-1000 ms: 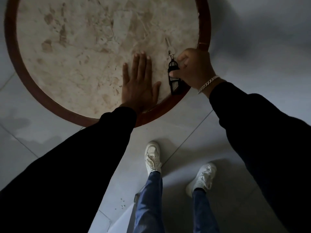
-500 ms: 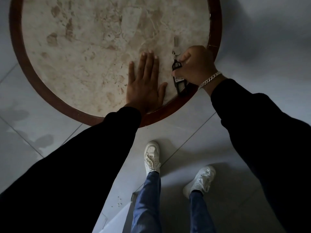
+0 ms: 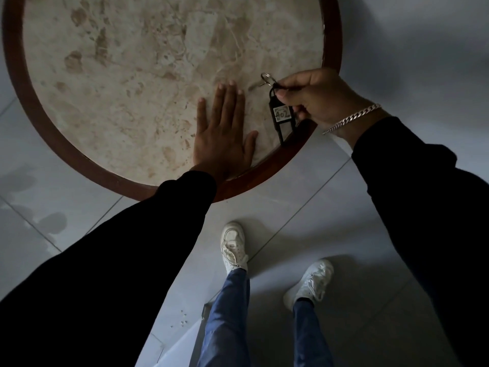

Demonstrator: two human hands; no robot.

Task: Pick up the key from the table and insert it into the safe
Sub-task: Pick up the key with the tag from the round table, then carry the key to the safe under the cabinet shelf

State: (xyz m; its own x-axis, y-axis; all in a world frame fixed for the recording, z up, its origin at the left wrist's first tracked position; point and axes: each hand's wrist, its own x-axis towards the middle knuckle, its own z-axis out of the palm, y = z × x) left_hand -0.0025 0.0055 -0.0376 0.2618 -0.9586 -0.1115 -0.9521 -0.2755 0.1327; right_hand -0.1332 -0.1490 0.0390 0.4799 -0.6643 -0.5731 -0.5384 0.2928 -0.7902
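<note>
- Your left hand (image 3: 223, 133) lies flat on the round table (image 3: 127, 75), palm down, fingers straight and close together, thumb spread toward the rim. It grips nothing.
- Your right hand (image 3: 315, 98) is closed in a pinch on the black key tag (image 3: 281, 116), thumb and fingers clamped near its upper end.
- The tag hangs slanted under that hand, over the table's near right edge. Its white label reads "402".
- A metal ring (image 3: 267, 78) sits at the top of the tag, just beyond your fingertips.
- The key (image 3: 255, 86) trails from the ring toward the left, low over the marble; it is thin and pale against the stone, and whether its tip touches the surface you cannot tell.
- Your two hands are apart, with the tag between them, just beside the left thumb's side.
- A silver chain bracelet (image 3: 353, 118) circles your right wrist, above a black sleeve (image 3: 423, 197).
- The table has a beige marble top inside a dark wooden rim (image 3: 53, 133).
- Below, your white shoes (image 3: 234, 245) and blue jeans (image 3: 227, 313) stand on a grey tiled floor (image 3: 66, 197).
</note>
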